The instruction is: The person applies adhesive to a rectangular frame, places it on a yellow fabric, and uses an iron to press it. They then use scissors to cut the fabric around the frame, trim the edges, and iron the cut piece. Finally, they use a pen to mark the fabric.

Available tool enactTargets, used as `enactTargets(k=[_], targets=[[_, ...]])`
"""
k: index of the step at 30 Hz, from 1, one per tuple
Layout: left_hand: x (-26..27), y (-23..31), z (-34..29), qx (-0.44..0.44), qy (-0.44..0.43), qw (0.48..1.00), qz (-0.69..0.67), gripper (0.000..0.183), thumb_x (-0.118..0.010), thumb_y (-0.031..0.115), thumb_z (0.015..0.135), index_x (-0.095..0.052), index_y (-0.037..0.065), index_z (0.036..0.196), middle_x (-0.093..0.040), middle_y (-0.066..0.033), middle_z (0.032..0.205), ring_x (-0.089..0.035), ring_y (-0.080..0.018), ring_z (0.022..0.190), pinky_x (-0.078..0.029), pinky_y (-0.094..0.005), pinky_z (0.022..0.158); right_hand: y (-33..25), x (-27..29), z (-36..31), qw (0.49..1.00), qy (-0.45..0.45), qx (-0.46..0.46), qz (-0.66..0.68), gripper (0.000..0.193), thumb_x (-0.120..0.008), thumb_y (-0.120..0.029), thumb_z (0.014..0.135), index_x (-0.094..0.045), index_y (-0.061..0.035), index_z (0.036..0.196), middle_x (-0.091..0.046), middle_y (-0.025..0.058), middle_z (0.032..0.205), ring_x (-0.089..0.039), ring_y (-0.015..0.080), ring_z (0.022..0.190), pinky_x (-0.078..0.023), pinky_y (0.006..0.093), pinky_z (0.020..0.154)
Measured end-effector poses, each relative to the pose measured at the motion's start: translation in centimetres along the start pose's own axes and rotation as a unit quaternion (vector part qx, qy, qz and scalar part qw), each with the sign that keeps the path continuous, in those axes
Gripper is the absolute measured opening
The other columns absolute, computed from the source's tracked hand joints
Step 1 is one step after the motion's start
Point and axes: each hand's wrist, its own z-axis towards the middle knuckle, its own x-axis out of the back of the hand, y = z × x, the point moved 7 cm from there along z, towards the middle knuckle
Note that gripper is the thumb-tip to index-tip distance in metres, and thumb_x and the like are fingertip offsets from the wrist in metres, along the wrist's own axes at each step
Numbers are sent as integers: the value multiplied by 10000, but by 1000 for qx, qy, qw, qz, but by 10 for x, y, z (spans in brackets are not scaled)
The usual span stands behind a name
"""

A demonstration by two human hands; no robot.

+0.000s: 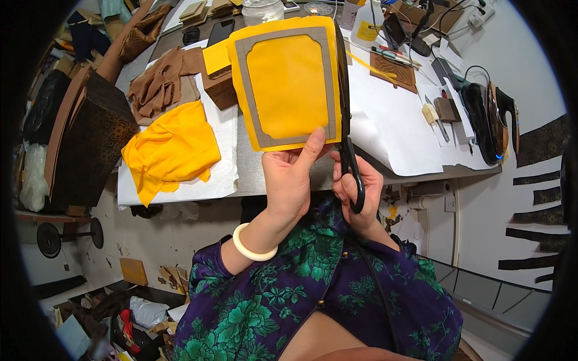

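My left hand [290, 177] pinches the lower edge of a yellow fabric panel [288, 87], thumb on its front. A grey frame-shaped piece [260, 123] with notched inner corners lies on the panel, leaving a narrow yellow margin around it. In my right hand [364, 192] is a pair of black-handled scissors [356, 186], fingers wrapped in the loops. The blades point upward along the panel's right edge; whether they are parted on the fabric I cannot tell. Behind the panel's left side stands a brown block [220, 90] with a yellow piece on top.
Crumpled yellow cloth [174, 150] and brown cloth [162, 84] lie on the table's left. White paper [397, 129] covers its right, with pens, a carved brown piece [392, 72] and a small knife-like tool. An iron [498, 120] stands at the right edge, a bottle [367, 24] at the back.
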Motion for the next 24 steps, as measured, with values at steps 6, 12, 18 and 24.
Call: enactTargets(k=[6, 12, 18, 24], targets=[[1, -4, -2, 5, -16, 1000, 0, 231, -671, 80, 995, -640, 26, 1217, -709, -83, 1146, -700, -190, 1025, -583, -372, 922, 2, 1, 1, 1000, 18, 0, 16, 438, -719, -116, 950, -589, 108, 1304, -574, -32, 867, -477, 6, 664, -342, 161, 554], [3, -6, -2, -8, -7, 1000, 4, 232, -676, 79, 991, -645, 34, 1217, -711, -77, 1146, -699, -185, 1030, -579, -371, 929, 6, 4, 0, 1000, 24, -1, 13, 428, -728, -94, 953, -592, 98, 1310, -570, -45, 846, -466, -2, 625, -331, 164, 521], [0, -3, -2, -6, 7, 1000, -22, 216, -708, 71, 970, -666, 14, 1174, -725, -78, 1106, -700, -157, 996, -576, -326, 890, 7, 3, -1, 1000, 28, 0, 1, 429, -740, -118, 958, -599, 89, 1306, -577, -50, 844, -475, -2, 616, -342, 166, 518], [1, -3, -2, -5, 16, 1000, -25, 220, -722, 66, 959, -672, -1, 1163, -730, -77, 1089, -701, -147, 983, -579, -309, 882, 6, 2, -2, 999, 38, -3, -18, 419, -734, -108, 961, -598, 90, 1304, -582, -48, 832, -483, 2, 615, -348, 169, 515]])
